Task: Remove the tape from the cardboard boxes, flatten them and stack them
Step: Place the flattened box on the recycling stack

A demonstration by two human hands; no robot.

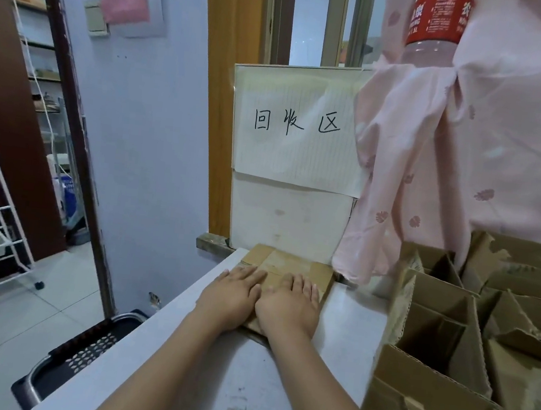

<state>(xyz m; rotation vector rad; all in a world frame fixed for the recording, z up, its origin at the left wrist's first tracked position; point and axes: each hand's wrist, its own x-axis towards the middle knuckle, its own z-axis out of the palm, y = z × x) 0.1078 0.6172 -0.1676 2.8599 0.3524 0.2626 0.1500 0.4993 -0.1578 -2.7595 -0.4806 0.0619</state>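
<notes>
Fingers [304, 284] straight, both hands pressing flattened box [289, 264] at tabletop [344, 314] far edge; lean evenly so creases stay down.

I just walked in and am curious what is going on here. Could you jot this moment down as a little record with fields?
Activity: a person presses a flattened cardboard box onto the table
Left hand: flat on the cardboard, fingers straight
Right hand: flat beside the left, touching it
Location: far end of the table, below a handwritten paper sign
Still to do: open boxes standing at the right
Nearby: pink floral cloth hanging above the boxes, a water bottle behind it
</notes>
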